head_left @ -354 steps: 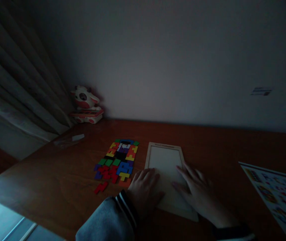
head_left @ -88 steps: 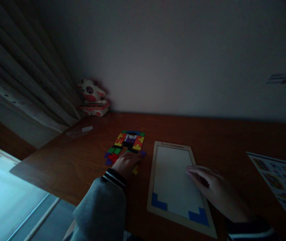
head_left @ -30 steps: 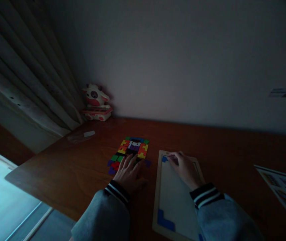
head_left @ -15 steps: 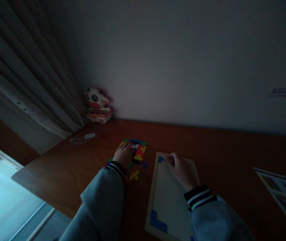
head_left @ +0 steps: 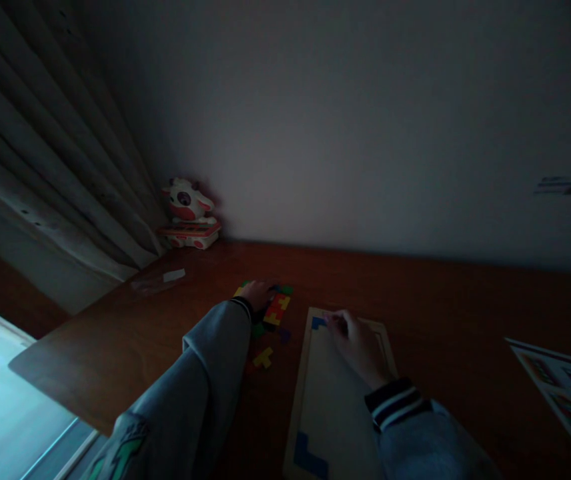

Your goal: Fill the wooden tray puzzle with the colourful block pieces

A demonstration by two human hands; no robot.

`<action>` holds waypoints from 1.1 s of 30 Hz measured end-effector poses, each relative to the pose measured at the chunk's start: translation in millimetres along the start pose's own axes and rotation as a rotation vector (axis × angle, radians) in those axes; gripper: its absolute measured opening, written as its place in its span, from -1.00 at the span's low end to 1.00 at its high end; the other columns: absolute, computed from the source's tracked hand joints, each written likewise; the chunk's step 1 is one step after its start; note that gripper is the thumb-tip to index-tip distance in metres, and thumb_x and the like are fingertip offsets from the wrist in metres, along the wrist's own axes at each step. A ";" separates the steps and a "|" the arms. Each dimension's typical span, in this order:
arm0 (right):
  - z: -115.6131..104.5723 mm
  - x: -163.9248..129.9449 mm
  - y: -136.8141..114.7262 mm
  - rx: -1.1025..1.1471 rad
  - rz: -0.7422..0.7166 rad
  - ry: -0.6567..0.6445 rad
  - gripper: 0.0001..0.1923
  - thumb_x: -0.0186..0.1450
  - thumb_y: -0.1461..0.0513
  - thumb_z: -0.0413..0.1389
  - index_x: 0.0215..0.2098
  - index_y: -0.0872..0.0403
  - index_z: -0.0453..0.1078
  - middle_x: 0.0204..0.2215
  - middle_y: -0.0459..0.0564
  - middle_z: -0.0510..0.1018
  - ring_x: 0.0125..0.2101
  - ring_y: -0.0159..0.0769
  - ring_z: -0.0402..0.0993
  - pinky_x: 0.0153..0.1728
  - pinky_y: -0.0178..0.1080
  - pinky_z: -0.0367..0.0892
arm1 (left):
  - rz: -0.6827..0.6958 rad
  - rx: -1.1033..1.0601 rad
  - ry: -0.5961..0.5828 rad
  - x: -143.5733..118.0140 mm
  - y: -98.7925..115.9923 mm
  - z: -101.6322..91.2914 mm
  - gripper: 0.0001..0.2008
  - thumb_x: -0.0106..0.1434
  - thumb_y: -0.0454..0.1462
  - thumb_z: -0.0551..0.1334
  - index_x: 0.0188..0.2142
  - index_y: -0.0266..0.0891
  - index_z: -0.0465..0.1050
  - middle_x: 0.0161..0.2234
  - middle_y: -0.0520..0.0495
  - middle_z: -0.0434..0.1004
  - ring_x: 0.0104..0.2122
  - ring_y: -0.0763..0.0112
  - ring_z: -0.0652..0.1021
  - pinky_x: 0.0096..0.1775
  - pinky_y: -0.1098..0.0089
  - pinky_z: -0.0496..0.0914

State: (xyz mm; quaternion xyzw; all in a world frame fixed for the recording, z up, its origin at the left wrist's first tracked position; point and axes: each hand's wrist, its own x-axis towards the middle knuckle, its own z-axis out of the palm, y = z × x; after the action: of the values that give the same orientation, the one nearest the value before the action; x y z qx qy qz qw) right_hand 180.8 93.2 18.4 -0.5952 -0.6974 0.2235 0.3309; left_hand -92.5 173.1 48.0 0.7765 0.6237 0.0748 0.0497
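Observation:
My left hand (head_left: pixel 258 293) reaches over the far side of a cluster of coloured puzzle pieces, its fingers stretched out and partly dark, covering some pieces. Red and yellow pieces (head_left: pixel 277 310) lie fitted together just right of it. Nearer me is a loose yellow piece (head_left: pixel 263 358). My right hand (head_left: pixel 358 343) rests at the far end of a pale shallow puzzle board (head_left: pixel 301 387), thumb and fingers pinched together; what they hold, if anything, is hidden. Beside those fingertips a blue piece (head_left: pixel 317 323) sits in the far left corner. An L-shaped blue piece (head_left: pixel 309 459) fills the near left corner.
A toy cow (head_left: pixel 189 210) stands at the back left against the wall, near the curtain (head_left: pixel 65 147). A clear plastic bag with a white label (head_left: pixel 173 275) lies before it. At the right is a printed sheet (head_left: pixel 565 393). The table's left edge borders a bright gap.
My left hand has moved farther forward and a little right over the pieces. My right hand stays almost in place at the board's far end. The view has shifted slightly.

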 end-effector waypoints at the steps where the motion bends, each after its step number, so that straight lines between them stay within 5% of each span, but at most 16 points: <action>1: -0.5 -0.2 -0.5 0.007 -0.003 -0.002 -0.61 0.35 -0.08 -0.08 -0.20 0.00 0.39 -0.32 0.01 0.62 -0.31 -0.15 0.56 -0.34 -0.20 0.30 | -0.004 -0.009 0.008 -1.8 -0.7 -0.7 -0.68 0.33 -0.23 0.15 0.06 -0.06 0.43 0.01 -0.06 0.55 -0.02 0.24 0.55 0.02 0.33 0.38; 10: 0.3 2.1 5.0 0.089 -0.029 -0.007 -0.60 0.34 -0.09 -0.08 -0.24 0.01 0.40 -0.32 0.04 0.62 -0.30 -0.15 0.56 -0.31 -0.19 0.32 | -0.036 -0.120 0.140 -13.2 -7.4 -1.4 -0.64 0.20 -0.27 0.30 0.01 -0.19 0.48 -0.12 -0.09 0.61 -0.11 0.27 0.58 -0.06 0.40 0.41; 17: -1.1 3.0 5.6 0.138 -0.042 -0.025 -0.57 0.34 -0.10 -0.08 -0.24 0.03 0.42 -0.31 0.05 0.63 -0.27 -0.12 0.55 -0.27 -0.14 0.33 | -0.002 -0.199 0.208 -25.3 -0.2 -10.5 -0.85 0.19 -0.26 0.32 -0.24 -0.22 0.59 -0.25 -0.06 0.63 -0.23 0.33 0.59 -0.16 0.45 0.42; 22: -9.2 2.9 -0.9 0.234 -0.108 -0.107 -0.59 0.31 -0.09 0.00 -0.20 0.03 0.43 -0.31 0.01 0.61 -0.30 -0.21 0.53 -0.28 -0.20 0.38 | 0.061 -0.265 0.264 -56.5 28.7 -19.9 -0.86 0.22 -0.29 0.30 -0.22 -0.15 0.59 -0.25 -0.01 0.60 -0.26 0.41 0.57 -0.18 0.49 0.42; 27: -19.4 -3.3 -20.1 0.374 -0.219 -0.279 -0.56 0.22 -0.06 0.18 -0.04 0.00 0.45 -0.21 -0.01 0.60 -0.32 -0.27 0.49 -0.31 -0.23 0.40 | 0.346 -0.503 0.339 -90.1 77.4 -21.6 -0.85 0.24 -0.33 0.29 -0.19 -0.20 0.58 -0.26 -0.07 0.59 -0.29 0.40 0.58 -0.20 0.46 0.45; 33: -29.4 -7.5 -24.6 0.442 -0.242 -0.320 -0.66 0.26 -0.04 0.14 -0.18 -0.01 0.54 -0.25 -0.02 0.63 -0.22 -0.20 0.52 -0.19 -0.18 0.39 | 0.456 -0.627 0.426 -94.1 105.9 -12.3 -0.87 0.25 -0.32 0.30 -0.19 -0.21 0.57 -0.31 -0.06 0.62 -0.32 0.41 0.60 -0.24 0.47 0.46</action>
State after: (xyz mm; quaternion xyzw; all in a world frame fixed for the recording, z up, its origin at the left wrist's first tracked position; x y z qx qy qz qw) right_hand 185.9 78.7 54.3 -0.3786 -0.7411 0.4195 0.3626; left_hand -12.8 58.0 73.1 0.8090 0.3797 0.4278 0.1357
